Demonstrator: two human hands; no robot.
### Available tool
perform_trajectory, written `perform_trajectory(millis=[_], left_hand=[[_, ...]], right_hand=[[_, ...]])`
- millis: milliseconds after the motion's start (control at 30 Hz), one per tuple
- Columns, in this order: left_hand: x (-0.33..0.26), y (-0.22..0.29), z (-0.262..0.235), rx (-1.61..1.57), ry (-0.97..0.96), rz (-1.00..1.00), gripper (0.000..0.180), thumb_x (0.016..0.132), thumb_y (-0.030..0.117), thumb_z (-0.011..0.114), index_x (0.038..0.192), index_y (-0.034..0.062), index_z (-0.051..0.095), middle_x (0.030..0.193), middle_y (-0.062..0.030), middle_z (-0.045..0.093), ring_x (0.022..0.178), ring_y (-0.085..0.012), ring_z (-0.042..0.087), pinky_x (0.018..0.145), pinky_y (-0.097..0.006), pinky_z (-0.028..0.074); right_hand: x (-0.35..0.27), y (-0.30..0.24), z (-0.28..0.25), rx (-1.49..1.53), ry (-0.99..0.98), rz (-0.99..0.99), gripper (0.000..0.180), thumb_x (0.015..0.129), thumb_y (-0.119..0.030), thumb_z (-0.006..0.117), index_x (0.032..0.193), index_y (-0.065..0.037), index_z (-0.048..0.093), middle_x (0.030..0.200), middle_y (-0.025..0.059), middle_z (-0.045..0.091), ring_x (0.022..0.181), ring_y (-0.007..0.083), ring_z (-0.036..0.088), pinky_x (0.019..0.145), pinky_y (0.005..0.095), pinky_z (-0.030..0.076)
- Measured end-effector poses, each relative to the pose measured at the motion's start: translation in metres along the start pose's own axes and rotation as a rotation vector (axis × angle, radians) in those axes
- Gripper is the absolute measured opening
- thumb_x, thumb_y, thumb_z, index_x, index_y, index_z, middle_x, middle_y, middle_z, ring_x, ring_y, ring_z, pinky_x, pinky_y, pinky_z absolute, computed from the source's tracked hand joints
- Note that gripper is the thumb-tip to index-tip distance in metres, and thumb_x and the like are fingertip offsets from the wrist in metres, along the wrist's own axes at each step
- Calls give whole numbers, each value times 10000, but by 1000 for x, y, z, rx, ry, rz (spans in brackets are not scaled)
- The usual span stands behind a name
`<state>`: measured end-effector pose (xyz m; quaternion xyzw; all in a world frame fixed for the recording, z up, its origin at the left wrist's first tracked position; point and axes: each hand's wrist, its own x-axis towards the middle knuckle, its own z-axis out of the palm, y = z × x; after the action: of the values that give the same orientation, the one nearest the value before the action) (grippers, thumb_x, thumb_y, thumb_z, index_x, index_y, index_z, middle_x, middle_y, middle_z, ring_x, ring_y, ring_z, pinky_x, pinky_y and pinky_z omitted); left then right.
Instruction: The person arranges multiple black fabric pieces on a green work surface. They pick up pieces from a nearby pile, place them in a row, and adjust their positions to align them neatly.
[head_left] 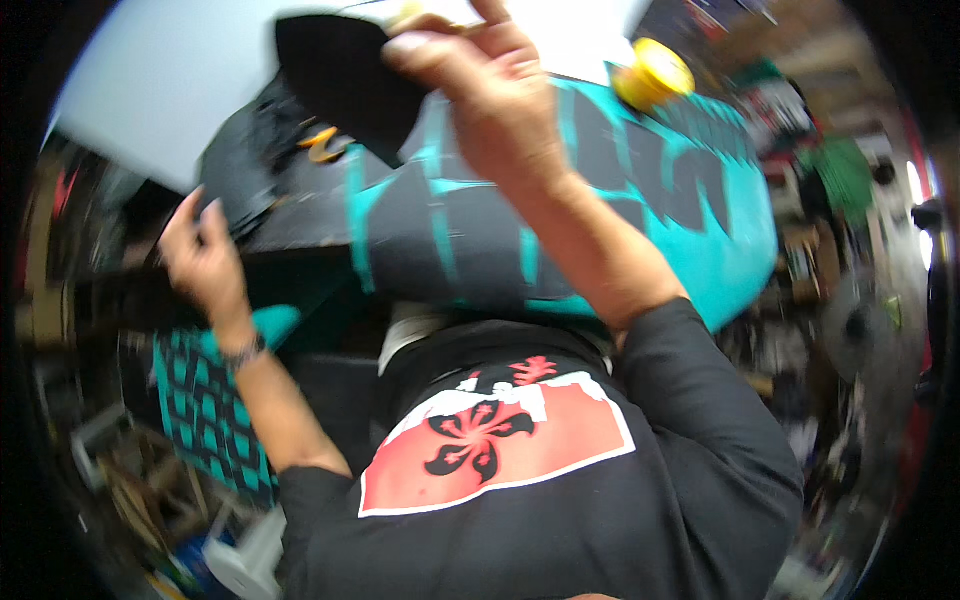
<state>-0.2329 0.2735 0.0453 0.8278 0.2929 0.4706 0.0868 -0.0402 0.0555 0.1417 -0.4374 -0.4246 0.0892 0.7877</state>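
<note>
My right hand [490, 90] is raised over the work surface, its thumb and fingers pinched on the edge of a flat black piece [345, 80] with curved sides and pointed ends. The piece hangs to the left of the hand; whether it is fabric or another sheet material I cannot tell. Below it, several dark grey pieces [485, 240] lie in rows on a teal sheet [720, 270]. At the left, my left hand [205, 255] is in the air with fingers apart, holding nothing, beside a crumpled black bag or cloth [245, 165].
Something with orange loops [322, 145], perhaps scissors handles, lies next to the black bundle. A yellow round container or spool [655, 75] stands at the teal sheet's far edge. A white surface [160, 90] stretches across the far left. More patterned teal material [205, 400] sits low at the left.
</note>
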Motion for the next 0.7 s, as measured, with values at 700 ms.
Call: perform_trajectory(millis=[700], left_hand=[[-107, 354, 92, -1505, -1319, -255, 229, 977, 74, 626, 1191, -6, 643, 1070, -28, 692, 943, -79, 620, 839, -248, 508]], right_hand=[[-188, -135, -220, -359, 580, 194, 881, 818, 44, 730, 1536, -129, 251, 1194, 110, 587, 1042, 161, 609, 887, 299, 533]])
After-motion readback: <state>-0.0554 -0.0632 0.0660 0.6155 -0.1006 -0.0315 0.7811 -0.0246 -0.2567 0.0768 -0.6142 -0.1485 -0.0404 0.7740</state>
